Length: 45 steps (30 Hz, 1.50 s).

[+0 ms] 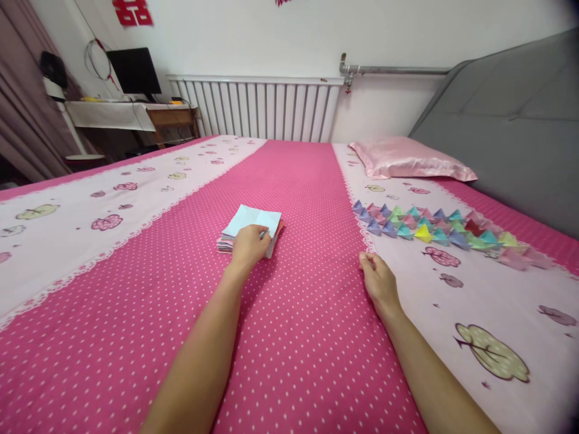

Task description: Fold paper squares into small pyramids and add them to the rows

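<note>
A stack of square folding paper (244, 218) lies on the pink dotted bedspread, a light blue creased sheet on top and mixed colours beneath. My left hand (251, 242) is over its near right part, fingers closed at the top sheet; the exact pinch is partly hidden by the hand. My right hand (378, 280) hovers low over the bed's lace border, its fingers curled together with nothing visible in them. Beyond it, several small folded paper boats (424, 234) in purple, green, blue, pink, red and yellow stand in rows.
A pink satin pillow (409, 158) lies at the back right by the grey headboard (511, 114). Behind the bed are a white radiator (262, 108) and a pipe (402, 70). A desk (169, 116) with a black monitor (134, 71) stands at the far left.
</note>
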### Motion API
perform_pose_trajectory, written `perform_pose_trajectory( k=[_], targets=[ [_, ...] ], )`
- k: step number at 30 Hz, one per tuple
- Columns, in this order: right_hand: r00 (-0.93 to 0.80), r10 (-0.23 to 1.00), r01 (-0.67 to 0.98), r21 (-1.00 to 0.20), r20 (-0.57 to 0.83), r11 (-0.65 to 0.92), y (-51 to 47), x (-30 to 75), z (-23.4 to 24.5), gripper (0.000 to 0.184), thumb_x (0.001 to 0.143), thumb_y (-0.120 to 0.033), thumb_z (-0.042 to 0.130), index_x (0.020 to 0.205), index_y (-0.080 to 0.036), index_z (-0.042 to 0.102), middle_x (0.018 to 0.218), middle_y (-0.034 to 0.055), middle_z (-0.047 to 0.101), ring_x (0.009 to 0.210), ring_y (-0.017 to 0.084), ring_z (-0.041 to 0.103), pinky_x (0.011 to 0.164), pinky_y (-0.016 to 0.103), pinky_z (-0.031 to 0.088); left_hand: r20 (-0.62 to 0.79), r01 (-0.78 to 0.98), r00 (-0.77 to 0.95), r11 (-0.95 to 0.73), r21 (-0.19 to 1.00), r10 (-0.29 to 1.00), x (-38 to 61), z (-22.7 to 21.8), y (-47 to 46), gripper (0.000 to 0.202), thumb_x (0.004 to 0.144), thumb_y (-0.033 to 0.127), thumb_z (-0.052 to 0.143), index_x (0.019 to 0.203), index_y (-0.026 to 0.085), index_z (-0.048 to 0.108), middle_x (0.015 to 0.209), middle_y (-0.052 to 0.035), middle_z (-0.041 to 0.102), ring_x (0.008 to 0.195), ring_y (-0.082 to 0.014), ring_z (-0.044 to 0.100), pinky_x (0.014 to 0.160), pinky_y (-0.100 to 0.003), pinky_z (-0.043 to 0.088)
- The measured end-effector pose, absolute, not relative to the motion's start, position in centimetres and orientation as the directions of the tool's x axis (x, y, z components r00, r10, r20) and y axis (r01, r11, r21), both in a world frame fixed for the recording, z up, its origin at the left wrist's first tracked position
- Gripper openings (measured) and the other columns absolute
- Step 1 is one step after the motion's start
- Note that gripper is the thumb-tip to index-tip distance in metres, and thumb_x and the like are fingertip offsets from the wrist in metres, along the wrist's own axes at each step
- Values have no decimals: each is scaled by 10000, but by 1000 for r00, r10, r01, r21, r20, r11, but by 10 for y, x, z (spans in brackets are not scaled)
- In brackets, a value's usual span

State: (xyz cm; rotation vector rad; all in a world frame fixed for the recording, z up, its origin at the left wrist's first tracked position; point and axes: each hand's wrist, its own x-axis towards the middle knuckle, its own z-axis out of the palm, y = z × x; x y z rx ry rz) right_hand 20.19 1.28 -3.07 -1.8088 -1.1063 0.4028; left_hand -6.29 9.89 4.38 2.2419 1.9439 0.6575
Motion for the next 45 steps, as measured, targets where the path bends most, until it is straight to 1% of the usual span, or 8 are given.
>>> perform_pose_trajectory(
  k=[4,11,20,25,30,33,37,45],
  targets=[
    [539,823,524,-837,182,-158,13,202,-31,503,770,-531,388,1003,-146,614,910,98,650,826,231,583,767,344,413,209,933,104,-169,319,972,-73,47,101,337,744,199,500,1033,180,673,1014,-86,685,898,-221,617,754,-271,424],
    [531,826,529,-835,189,-150,14,203,-32,488,773,-517,393,997,-146,616,980,110,637,849,231,577,793,350,407,181,894,255,-303,329,950,-80,43,105,285,747,242,557,1004,199,672,1050,-58,672,949,-204,599,776,-251,411],
    [533,825,517,-844,187,-143,15,204,-35,493,765,-531,400,985,-147,616,929,107,641,855,239,577,807,365,405,153,910,256,-292,296,954,-79,48,103,312,786,225,496,1051,192,658,1075,-66,666,979,-205,596,803,-249,413],
    [533,824,518,-844,190,-140,16,205,-36,487,762,-529,407,985,-152,621,938,106,643,857,238,578,806,364,405,209,895,291,-343,284,934,-74,46,102,342,807,333,469,1027,159,664,1080,-96,655,982,-214,591,821,-261,413],
    [535,820,516,-847,205,-125,17,206,-38,479,764,-522,412,991,-155,621,965,105,641,856,235,578,813,366,406,249,929,194,-259,264,949,-65,44,99,441,734,473,534,1008,155,670,1063,-114,653,970,-248,587,807,-290,414],
    [530,823,522,-843,204,-128,17,206,-38,483,765,-523,406,989,-151,618,973,109,638,861,236,576,820,369,405,228,936,128,-194,295,965,-62,45,97,439,734,451,531,1030,158,669,1043,-116,665,955,-243,592,790,-284,410],
    [528,825,528,-839,202,-132,17,205,-36,484,764,-526,403,981,-152,620,975,114,635,869,238,574,828,371,400,187,913,42,-113,391,982,-62,46,98,433,725,422,528,1033,155,676,1015,-106,682,918,-224,603,757,-261,405],
    [527,826,523,-842,198,-132,16,205,-35,481,762,-522,408,982,-150,618,974,116,636,860,236,576,822,369,405,154,862,-51,-34,506,987,-61,48,98,355,730,381,482,875,174,732,751,-79,712,700,-197,613,623,-255,394]
  ],
)
